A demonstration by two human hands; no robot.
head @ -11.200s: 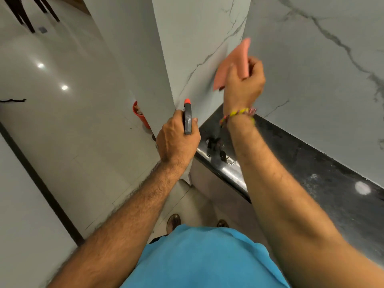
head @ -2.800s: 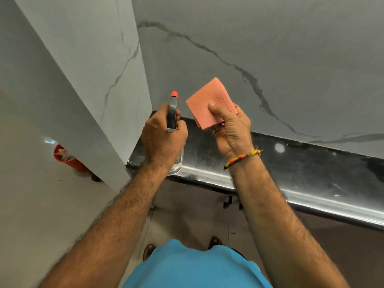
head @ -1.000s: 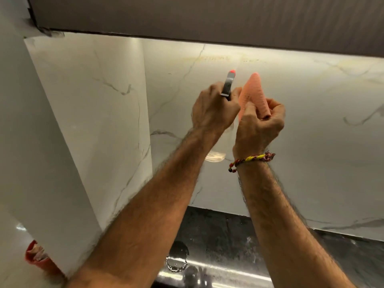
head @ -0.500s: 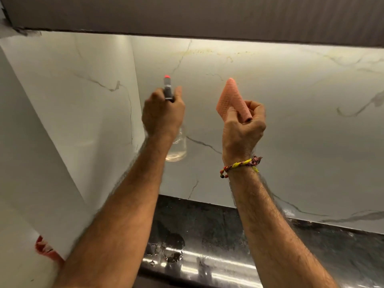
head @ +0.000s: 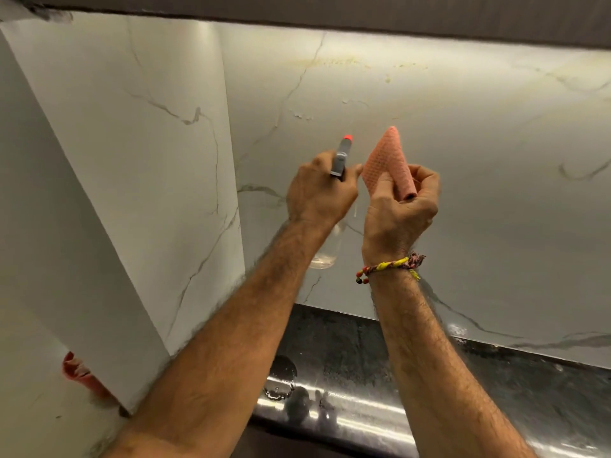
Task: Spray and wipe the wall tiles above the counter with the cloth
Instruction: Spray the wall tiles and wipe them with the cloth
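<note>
My left hand (head: pixel 319 190) grips a clear spray bottle (head: pixel 327 249) with a grey head and orange nozzle tip (head: pixel 347 138), raised and aimed at the marble-look wall tiles (head: pixel 463 143). Right beside it my right hand (head: pixel 401 209) holds a folded pink cloth (head: pixel 390 160), its corner pointing up, a little off the wall. Both hands are high above the dark counter (head: pixel 330 345). Yellowish stains and drips show on the tiles near the top (head: pixel 330 62).
A dark cabinet underside (head: pixel 363 14) runs along the top. A tiled side panel (head: pixel 148 160) juts out on the left, forming a corner. The counter's shiny front edge (head: pixel 363 421) holds water drops. A red container (head: pixel 82 375) sits low at left.
My left hand with the bottle has shifted right, closing the gap to my right hand and the cloth. The view has tilted slightly; both hands stay raised at the wall.
</note>
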